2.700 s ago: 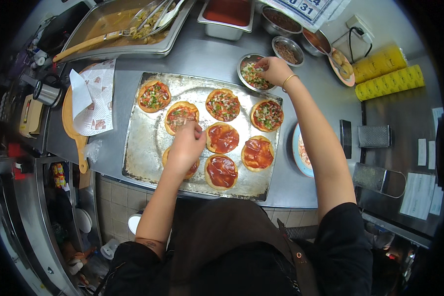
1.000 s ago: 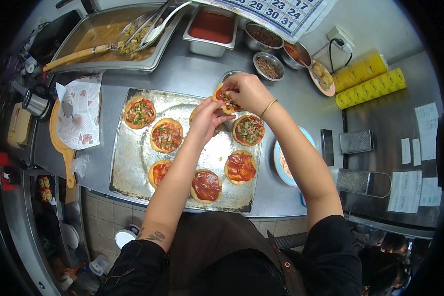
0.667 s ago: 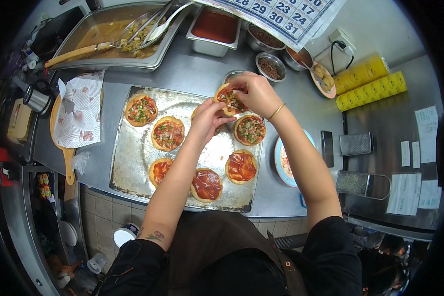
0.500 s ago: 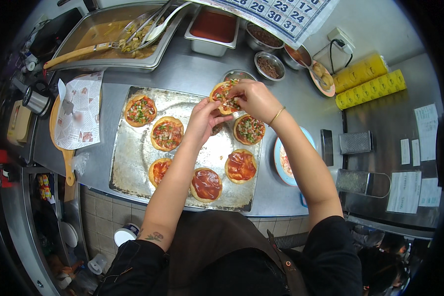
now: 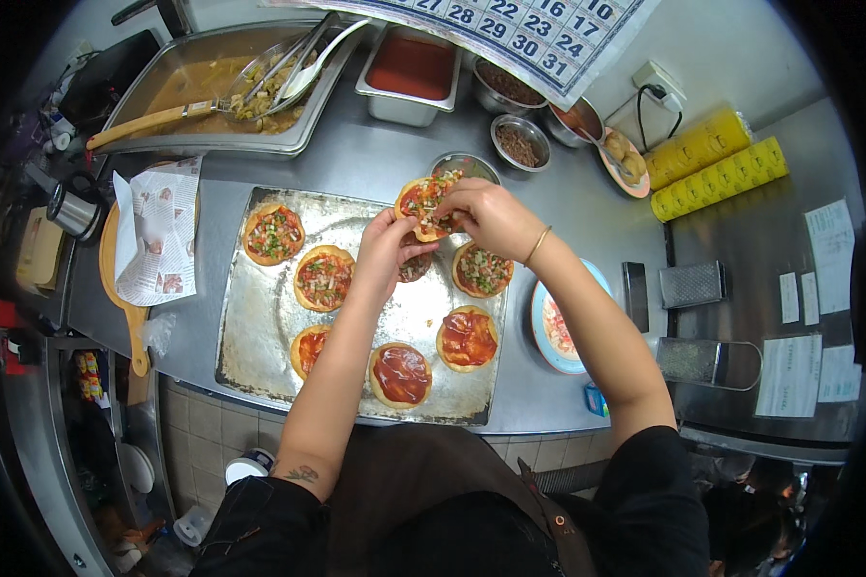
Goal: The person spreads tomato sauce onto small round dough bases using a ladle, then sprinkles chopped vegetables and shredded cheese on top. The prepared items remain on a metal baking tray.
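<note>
My left hand [image 5: 385, 252] grips a small round pizza [image 5: 416, 200] by its near edge, holding it tilted above the far side of a worn metal baking tray [image 5: 245, 308]. Red sauce and chopped vegetables cover that pizza. Over its right side, my right hand [image 5: 496, 219] is closed in a pinch; its fingertips are partly hidden among the toppings. Below lie topped pizzas, one at the far left [image 5: 274, 234], one beside my left forearm [image 5: 324, 279] and one at right [image 5: 482, 269]. Nearer ones bear mainly sauce, including the front pizza [image 5: 400, 375] and right-hand pizza [image 5: 467, 338].
Behind the tray stand a steel bowl [image 5: 467, 165], a bowl of dark crumbly food [image 5: 521, 142], a sauce pan [image 5: 409, 113] and a large stew tray [image 5: 178, 142]. A blue-rimmed plate [image 5: 539, 341] sits under my right forearm. Left is a wooden board [image 5: 137, 332]; right, graters [image 5: 693, 285].
The held pizza has shifted slightly left and tipped more, with both hands moving along with it. My right fingers stay at its right side. The whole view has shifted a little.
</note>
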Tool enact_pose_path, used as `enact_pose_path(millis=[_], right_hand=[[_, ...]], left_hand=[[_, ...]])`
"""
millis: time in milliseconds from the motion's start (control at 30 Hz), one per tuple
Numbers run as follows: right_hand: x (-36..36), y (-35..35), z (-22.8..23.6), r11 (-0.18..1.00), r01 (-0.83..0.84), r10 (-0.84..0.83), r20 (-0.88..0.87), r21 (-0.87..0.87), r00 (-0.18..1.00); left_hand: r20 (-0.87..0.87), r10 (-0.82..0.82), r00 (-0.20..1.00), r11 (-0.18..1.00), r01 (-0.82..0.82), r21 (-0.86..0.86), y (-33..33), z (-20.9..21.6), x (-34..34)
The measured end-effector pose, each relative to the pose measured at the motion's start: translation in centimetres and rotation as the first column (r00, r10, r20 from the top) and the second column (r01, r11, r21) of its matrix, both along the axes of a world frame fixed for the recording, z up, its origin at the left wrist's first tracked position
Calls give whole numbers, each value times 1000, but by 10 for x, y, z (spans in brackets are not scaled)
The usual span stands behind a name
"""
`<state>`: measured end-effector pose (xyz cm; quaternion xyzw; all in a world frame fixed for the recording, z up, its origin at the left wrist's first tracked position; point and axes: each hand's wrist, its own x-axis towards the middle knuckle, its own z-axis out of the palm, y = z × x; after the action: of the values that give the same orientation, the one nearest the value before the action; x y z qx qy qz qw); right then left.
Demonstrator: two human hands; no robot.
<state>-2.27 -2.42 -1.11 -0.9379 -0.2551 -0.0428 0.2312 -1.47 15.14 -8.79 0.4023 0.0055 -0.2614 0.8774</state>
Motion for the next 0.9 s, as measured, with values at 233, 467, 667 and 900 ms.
enact_pose_path(millis=[233,467,667,900], right_hand=[[20,-2,-3,996,86,-89,151,26,985],[-1,2,-9,999,47,-46,116,-6,992],[-11,3,0,999,42,-42,29,-11,999],[-16,4,-3,994,-113,113,29,0,993]], left_hand=[[44,-60,997,997,58,60,1,-6,-3],[14,-27,1000,999,27,23,5,-6,-4],[15,0,1000,1000,0,-4,9,-6,-2],[-33,-44,998,998,42,-44,12,2,-3]])
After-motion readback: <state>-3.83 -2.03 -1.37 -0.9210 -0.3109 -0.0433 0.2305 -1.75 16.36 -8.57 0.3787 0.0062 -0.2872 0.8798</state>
